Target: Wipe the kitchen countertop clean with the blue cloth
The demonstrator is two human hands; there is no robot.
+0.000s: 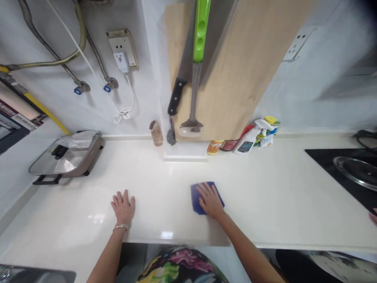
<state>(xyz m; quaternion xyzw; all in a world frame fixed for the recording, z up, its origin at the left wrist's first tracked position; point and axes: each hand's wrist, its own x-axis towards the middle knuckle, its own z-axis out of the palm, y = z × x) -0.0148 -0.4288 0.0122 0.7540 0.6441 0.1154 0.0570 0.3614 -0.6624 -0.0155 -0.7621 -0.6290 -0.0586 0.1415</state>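
My right hand (210,199) lies flat on a folded dark blue cloth (196,202), which rests on the white countertop (165,177). Its fingers are stretched out and slightly spread across the cloth, and part of the cloth is hidden under the palm. To the left, my left hand (123,208) is planted on the bare counter with fingers apart, holding nothing. A silver bracelet (120,226) circles that wrist.
An electric pan (79,167) with a glass lid stands at the left. Along the wall are a brown bottle (156,133), a white spray bottle (249,139) and a cutting board (235,86) behind hanging utensils. A black cooktop (332,161) and another person's hand (373,216) are at right.
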